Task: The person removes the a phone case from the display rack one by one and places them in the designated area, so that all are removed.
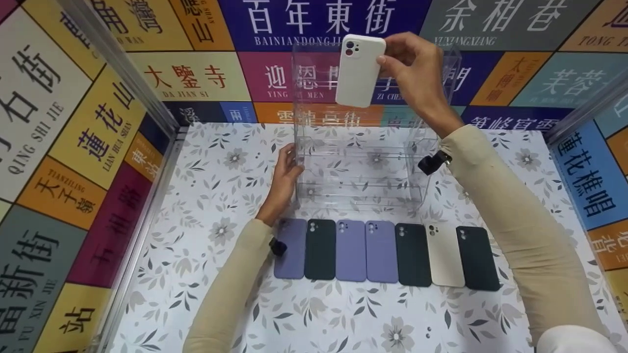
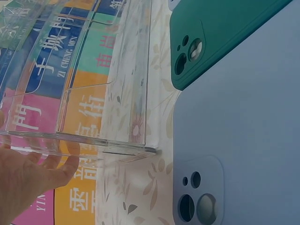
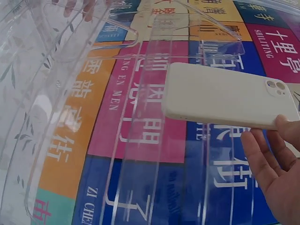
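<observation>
My right hand (image 1: 417, 68) pinches a white phone case (image 1: 360, 73) by its edge, thumb in front, camera cutouts at the top. It holds the case upright over the upper part of a clear tiered acrylic rack (image 1: 358, 184). In the right wrist view the white case (image 3: 215, 96) overlaps the rack's transparent steps. My left hand (image 1: 282, 179) grips the rack's left side; in the left wrist view its fingers (image 2: 70, 164) show at the clear side panel.
In front of the rack lies a row of phone cases: purple ones (image 1: 351, 252), dark green ones (image 1: 321, 250) and a cream one (image 1: 446, 257). The tabletop (image 1: 216, 274) has a leaf-and-flower print. Panels with street-sign lettering (image 1: 196, 76) stand behind and at both sides.
</observation>
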`<move>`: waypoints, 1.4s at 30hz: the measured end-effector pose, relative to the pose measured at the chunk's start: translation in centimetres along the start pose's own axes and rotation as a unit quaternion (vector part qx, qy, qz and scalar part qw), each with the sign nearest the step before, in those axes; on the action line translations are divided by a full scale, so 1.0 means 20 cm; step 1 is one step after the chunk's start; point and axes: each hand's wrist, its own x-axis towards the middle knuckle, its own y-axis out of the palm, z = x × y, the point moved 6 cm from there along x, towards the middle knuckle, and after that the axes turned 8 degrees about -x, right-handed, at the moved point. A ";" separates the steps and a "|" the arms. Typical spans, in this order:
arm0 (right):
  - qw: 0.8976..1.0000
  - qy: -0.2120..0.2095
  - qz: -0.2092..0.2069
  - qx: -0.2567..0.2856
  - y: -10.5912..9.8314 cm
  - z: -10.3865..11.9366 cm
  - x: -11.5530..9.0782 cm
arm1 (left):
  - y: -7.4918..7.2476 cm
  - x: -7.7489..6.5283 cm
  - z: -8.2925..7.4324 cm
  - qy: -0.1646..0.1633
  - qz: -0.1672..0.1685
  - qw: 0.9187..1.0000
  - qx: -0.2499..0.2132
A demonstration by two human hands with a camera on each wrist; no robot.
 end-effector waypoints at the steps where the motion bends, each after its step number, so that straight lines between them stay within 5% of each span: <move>1: 1.000 -0.001 -0.003 0.004 -0.01 0.01 0.00 | 0.00 0.00 0.00 -0.002 0.000 1.000 0.004; 17: 0.999 -0.016 -0.028 -0.027 -0.19 0.06 -0.18 | 0.00 0.00 0.00 -0.001 -0.005 1.000 0.002; 24: 0.998 -0.010 -0.017 -0.055 -0.21 -0.03 -0.31 | 0.01 0.01 0.00 0.002 -0.006 1.000 -0.006; 34: 0.999 -0.023 0.021 -0.023 -0.18 -0.14 -0.49 | 0.00 0.01 0.00 0.007 0.002 1.000 -0.004; 42: 0.997 0.000 0.053 -0.061 -0.18 -0.28 -0.63 | 0.01 0.01 0.00 0.003 -0.001 1.000 0.000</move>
